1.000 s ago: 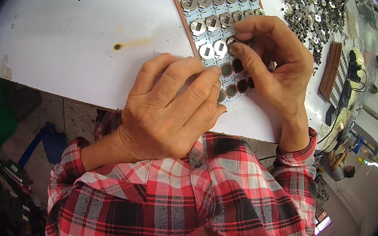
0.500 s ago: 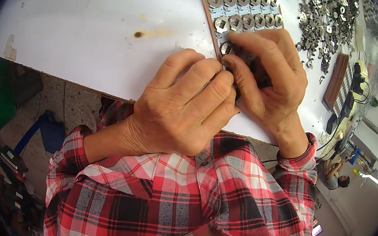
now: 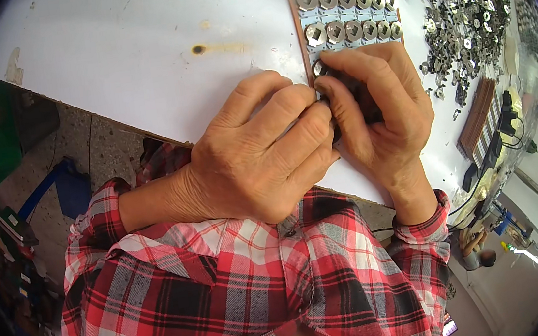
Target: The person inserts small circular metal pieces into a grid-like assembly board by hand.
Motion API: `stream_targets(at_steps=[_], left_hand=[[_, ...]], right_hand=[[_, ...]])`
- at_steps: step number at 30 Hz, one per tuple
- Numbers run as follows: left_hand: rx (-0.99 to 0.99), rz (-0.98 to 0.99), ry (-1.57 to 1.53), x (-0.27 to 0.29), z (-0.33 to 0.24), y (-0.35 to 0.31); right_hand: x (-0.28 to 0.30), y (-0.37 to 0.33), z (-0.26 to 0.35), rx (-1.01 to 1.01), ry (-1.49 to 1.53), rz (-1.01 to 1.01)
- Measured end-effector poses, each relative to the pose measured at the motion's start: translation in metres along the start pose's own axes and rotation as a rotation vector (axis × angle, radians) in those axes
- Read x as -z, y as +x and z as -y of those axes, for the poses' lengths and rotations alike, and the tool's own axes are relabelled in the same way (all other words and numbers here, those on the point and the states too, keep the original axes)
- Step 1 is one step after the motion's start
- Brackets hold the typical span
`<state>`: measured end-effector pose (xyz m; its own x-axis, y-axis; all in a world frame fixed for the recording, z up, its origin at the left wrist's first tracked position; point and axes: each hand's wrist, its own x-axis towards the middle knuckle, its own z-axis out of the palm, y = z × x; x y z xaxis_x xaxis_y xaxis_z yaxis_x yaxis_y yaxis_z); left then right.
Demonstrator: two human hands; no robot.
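Note:
A light-blue circuit board panel [image 3: 322, 21] with brown side rails lies on the white table, carrying rows of shiny metal battery clips [image 3: 334, 32]. Over its near left corner, my right hand [image 3: 384, 98] has thumb and forefinger closed around one round metal clip [image 3: 319, 69], which is partly covered by the fingers. My left hand [image 3: 260, 146] is beside it, fingers curled in and tips meeting near the right thumb. Whatever the left fingers hold is hidden behind them. The near rows of the panel are covered by both hands.
Loose small metal parts [image 3: 464, 19] are heaped to the right of the panel. Nearer lies a stack of brown-edged panels [image 3: 479, 121], beside black adapters and cables [image 3: 509, 121]. The white table's [image 3: 118, 66] front edge runs under my wrists. Another person [image 3: 474, 247] is at far right.
My right forefinger has come down and left onto the round clip, narrowing the gap to the thumb. My left hand has hardly moved.

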<state>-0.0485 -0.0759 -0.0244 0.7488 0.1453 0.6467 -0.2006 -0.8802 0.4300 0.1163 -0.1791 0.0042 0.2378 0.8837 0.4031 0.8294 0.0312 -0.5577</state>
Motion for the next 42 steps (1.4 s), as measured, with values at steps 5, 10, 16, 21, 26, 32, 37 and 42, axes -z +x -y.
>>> stream_targets(at_steps=[5,10,16,21,26,32,37,42], left_hand=[[0.005,-0.007,-0.013,0.001,0.000,0.001],[0.023,-0.017,-0.024,0.000,0.000,0.001],[0.004,-0.034,-0.014,-0.001,0.001,0.000],[0.004,-0.020,-0.022,0.001,0.001,-0.001],[0.009,-0.012,-0.022,0.002,-0.001,0.000],[0.099,-0.091,-0.175,0.009,0.003,-0.001],[0.348,-0.155,-0.325,0.012,0.007,0.014],[0.389,-0.097,-0.282,0.015,0.010,0.022]], right_hand=[[0.000,0.001,0.002,-0.080,-0.015,0.013],[0.002,0.005,-0.002,-0.105,0.091,-0.004],[0.000,-0.001,0.000,-0.037,0.002,-0.005],[0.000,-0.001,0.004,-0.096,0.056,0.026],[0.006,0.001,0.007,-0.185,0.169,0.083],[0.026,0.001,0.004,-0.530,0.786,0.050],[0.034,0.001,0.008,-0.656,0.975,0.067],[0.042,0.000,0.000,-0.695,0.901,0.050]])
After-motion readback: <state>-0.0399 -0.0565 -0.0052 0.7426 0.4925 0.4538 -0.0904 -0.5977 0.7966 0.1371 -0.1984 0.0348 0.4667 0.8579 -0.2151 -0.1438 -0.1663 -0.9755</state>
